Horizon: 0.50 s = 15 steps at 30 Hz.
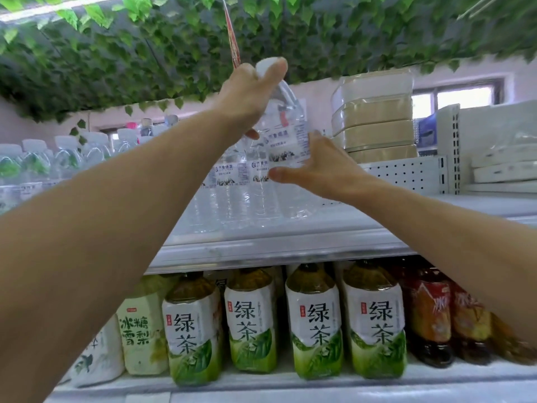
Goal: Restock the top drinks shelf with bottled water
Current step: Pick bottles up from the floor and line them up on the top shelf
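A clear water bottle (286, 132) with a white cap and a white-blue label stands on the top shelf (334, 225), leaning slightly left. My left hand (250, 94) grips its neck and cap from the left. My right hand (319, 167) holds the lower label part from the right, fingers and thumb curled round it. Just left of it stand more water bottles (232, 193) of the same kind in a row. The held bottle's base sits at the right end of that row.
Further left on the top shelf stand several other clear bottles (66, 158). Stacked wrapped packs (374, 114) and a white perforated divider (412, 175) lie to the right. Green tea bottles (313, 321) and red drink bottles (430, 312) fill the shelf below. Artificial leaves (174, 48) hang overhead.
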{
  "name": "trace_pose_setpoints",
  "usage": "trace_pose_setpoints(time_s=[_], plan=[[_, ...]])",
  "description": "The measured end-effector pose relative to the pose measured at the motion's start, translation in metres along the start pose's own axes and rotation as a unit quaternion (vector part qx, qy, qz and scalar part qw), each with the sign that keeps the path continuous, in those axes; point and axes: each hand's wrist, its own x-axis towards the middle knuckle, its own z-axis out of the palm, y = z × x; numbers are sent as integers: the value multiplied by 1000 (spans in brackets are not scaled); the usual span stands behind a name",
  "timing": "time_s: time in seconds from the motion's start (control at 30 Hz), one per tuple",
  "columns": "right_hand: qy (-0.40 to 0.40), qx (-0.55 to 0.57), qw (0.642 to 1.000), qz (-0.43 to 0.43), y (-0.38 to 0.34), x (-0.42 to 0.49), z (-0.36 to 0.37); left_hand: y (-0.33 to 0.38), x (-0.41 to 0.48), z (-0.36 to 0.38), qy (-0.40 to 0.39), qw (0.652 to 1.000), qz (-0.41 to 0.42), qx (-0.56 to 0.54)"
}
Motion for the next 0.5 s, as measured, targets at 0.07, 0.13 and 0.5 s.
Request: trace_pose_setpoints(time_s=[0.07,0.13,0.5], plan=[[-4,30,999,13,13,6,-5,-4,2,-3,-16,999,14,33],[-9,77,996,41,26,8,-9,-18,4,-4,-13,998,31,56],[-77,128,976,157,60,13,11,-73,12,3,-52,913,149,377]])
